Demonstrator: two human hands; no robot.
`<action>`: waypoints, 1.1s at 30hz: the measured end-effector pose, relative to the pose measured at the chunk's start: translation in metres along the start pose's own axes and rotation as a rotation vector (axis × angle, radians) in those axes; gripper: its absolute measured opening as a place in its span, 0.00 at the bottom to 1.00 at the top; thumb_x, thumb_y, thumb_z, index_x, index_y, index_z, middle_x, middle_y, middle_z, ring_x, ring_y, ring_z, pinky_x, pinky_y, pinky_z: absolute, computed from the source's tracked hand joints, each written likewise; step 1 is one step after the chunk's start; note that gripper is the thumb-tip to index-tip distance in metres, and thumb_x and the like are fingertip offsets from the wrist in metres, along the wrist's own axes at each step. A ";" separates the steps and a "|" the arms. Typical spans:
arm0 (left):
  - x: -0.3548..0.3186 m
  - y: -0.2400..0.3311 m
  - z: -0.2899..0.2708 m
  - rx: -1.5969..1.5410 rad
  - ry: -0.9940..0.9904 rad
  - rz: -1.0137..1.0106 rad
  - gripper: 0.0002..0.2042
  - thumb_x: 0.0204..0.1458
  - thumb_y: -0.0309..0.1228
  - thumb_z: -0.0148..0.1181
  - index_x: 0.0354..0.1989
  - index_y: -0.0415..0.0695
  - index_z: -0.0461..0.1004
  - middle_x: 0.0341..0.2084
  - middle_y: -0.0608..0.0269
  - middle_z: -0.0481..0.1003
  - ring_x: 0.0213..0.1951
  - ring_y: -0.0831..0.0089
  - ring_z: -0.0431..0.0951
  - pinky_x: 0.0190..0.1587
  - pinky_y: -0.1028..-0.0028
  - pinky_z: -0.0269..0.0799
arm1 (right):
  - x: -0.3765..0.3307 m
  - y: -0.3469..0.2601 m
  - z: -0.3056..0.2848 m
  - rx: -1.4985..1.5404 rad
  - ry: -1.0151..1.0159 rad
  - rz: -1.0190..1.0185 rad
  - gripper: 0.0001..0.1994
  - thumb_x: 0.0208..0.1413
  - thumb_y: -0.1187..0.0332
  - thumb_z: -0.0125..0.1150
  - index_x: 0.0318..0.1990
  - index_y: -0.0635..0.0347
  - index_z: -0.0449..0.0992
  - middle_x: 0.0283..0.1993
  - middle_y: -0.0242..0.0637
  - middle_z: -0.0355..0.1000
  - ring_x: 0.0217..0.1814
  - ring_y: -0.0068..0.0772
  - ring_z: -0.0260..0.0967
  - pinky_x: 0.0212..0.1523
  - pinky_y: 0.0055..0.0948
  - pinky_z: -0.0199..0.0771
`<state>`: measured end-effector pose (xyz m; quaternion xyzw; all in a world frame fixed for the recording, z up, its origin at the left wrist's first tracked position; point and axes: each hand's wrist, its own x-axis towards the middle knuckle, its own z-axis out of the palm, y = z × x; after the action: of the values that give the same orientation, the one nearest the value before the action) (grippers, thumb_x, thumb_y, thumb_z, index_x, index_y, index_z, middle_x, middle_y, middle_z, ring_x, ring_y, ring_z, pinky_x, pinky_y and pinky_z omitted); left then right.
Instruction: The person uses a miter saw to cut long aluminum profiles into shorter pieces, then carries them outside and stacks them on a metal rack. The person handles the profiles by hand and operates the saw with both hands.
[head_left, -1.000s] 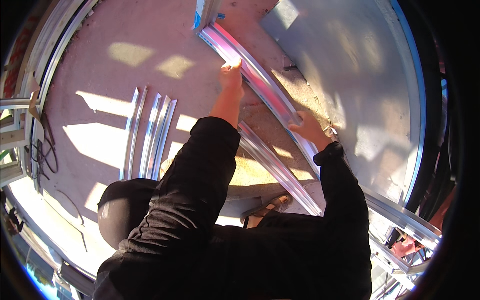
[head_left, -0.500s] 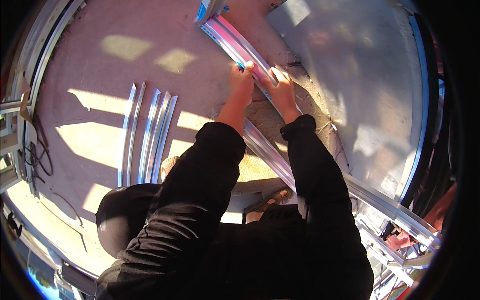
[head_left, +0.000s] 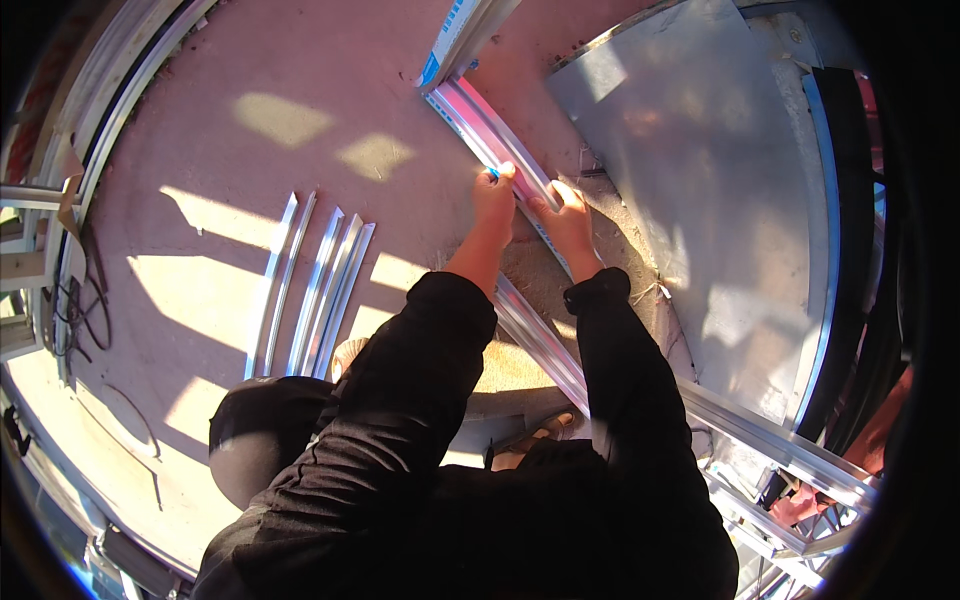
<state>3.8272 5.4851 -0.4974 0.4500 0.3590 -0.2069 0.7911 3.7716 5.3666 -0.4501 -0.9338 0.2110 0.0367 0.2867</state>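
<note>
Long axis: the metal profile (head_left: 488, 125) runs diagonally, upper left to lower right.
Far end: points away from the person, meeting a blue-filmed bar (head_left: 462, 40) at an angle.
Left hand (head_left: 494, 200): clasps the profile's left edge.
Right hand (head_left: 566, 222): grasps its right edge, near the left hand.
Relative to grip: profile between both hands, extending beyond them; lower stretch hidden by the right arm.

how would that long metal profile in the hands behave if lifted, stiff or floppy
The metal profile is probably stiff, given its lengthwise ridges. Its smooth, shiny surface may feel slippery. Being broad and channelled, it seems unlikely to roll.
</note>
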 end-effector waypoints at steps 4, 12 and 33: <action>0.014 0.011 -0.009 -0.077 -0.170 0.039 0.12 0.61 0.38 0.61 0.32 0.42 0.74 0.22 0.73 0.69 0.27 0.82 0.66 0.30 0.74 0.63 | 0.001 0.002 0.001 -0.069 0.043 -0.084 0.31 0.48 0.52 0.75 0.53 0.66 0.78 0.50 0.50 0.78 0.54 0.54 0.73 0.56 0.43 0.71; 0.018 0.024 -0.002 0.104 -0.017 0.042 0.14 0.61 0.38 0.60 0.40 0.36 0.77 0.32 0.65 0.77 0.35 0.77 0.72 0.39 0.70 0.69 | 0.003 0.001 0.000 -0.028 -0.014 -0.020 0.31 0.48 0.53 0.75 0.54 0.67 0.77 0.50 0.51 0.77 0.57 0.53 0.72 0.60 0.43 0.69; 0.077 0.093 -0.002 0.000 0.269 -0.059 0.30 0.55 0.50 0.68 0.41 0.26 0.76 0.37 0.47 0.78 0.38 0.61 0.74 0.44 0.60 0.72 | 0.006 0.011 0.002 -0.007 -0.090 0.036 0.30 0.49 0.55 0.74 0.54 0.69 0.76 0.49 0.47 0.76 0.53 0.43 0.73 0.56 0.38 0.72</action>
<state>3.9369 5.5340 -0.5037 0.4628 0.4750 -0.1678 0.7294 3.7728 5.3569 -0.4586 -0.9282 0.2147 0.0843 0.2920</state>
